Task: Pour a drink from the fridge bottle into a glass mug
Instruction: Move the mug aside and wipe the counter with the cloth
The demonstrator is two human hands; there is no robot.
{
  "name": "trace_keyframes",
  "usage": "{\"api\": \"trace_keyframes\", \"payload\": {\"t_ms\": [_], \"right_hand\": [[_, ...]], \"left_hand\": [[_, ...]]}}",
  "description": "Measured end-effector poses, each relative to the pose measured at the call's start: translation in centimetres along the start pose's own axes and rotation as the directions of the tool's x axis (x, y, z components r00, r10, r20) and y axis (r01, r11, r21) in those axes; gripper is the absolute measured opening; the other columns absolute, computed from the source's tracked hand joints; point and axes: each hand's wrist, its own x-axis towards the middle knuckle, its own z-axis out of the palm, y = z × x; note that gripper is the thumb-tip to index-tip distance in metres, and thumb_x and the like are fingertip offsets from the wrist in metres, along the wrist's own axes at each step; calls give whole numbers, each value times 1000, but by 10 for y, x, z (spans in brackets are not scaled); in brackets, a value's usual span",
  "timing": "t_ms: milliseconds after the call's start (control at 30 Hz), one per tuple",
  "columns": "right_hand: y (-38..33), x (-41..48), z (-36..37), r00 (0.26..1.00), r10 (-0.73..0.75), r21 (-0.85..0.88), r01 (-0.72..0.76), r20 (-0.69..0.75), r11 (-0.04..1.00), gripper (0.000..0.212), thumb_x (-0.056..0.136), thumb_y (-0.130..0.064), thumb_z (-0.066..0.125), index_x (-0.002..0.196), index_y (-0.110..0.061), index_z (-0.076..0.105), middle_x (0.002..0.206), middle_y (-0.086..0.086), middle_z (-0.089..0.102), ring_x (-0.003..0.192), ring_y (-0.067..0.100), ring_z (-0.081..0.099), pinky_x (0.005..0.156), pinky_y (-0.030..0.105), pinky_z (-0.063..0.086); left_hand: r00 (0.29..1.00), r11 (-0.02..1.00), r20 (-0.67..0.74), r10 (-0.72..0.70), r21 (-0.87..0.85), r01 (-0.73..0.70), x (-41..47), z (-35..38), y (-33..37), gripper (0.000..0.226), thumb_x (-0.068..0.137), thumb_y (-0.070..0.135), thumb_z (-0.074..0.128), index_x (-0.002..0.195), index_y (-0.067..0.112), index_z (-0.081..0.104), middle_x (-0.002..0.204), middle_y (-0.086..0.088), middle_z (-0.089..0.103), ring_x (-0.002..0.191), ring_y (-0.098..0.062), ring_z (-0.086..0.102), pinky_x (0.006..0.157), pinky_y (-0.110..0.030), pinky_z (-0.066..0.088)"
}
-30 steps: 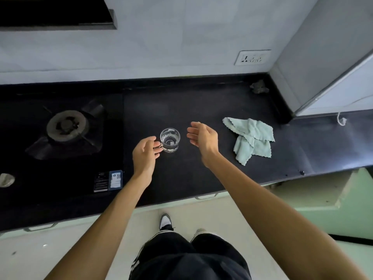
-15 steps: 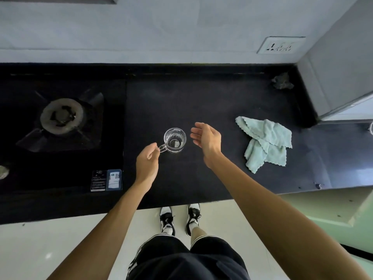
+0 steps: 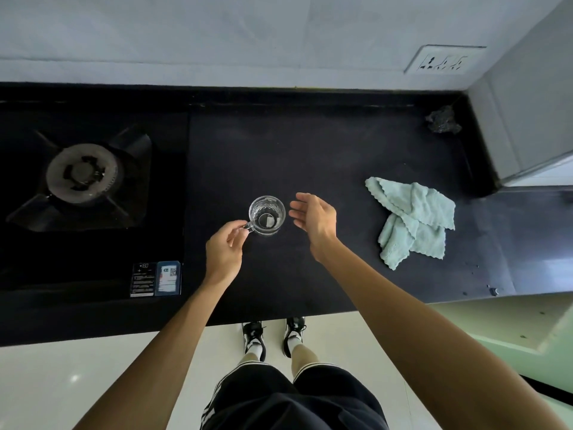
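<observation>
A clear glass mug (image 3: 267,215) stands upright on the black counter (image 3: 310,150), seen from above, with its handle pointing left. My left hand (image 3: 224,251) pinches that handle between thumb and fingers. My right hand (image 3: 314,217) hovers just right of the mug, fingers spread, a small gap from the glass and holding nothing. No bottle or fridge is in view.
A gas burner (image 3: 82,175) sits on the cooktop at the left, with a label sticker (image 3: 156,279) at its front. A crumpled light green cloth (image 3: 414,220) lies to the right. A dark scrubber (image 3: 442,120) rests in the back right corner, below a wall socket (image 3: 443,61).
My view has tilted down and nearer the counter, so my feet show. My left hand has slid back along the handle to a fingertip pinch. The mug and right hand stay put.
</observation>
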Motion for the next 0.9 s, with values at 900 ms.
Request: {"api": "trace_keyframes", "payload": {"t_ms": [900], "right_hand": [[-28,51,-37,1000,1,46,0,-27,999,23,93,-20,47,95,-18,70,87,0,73,80,15,67,78,28,52]], "left_hand": [[988,991,-86,125,-26,-128,63,51,46,18,96,4,54,106,-1,68,96,2,67,86,19,59,79,-2,43]]}}
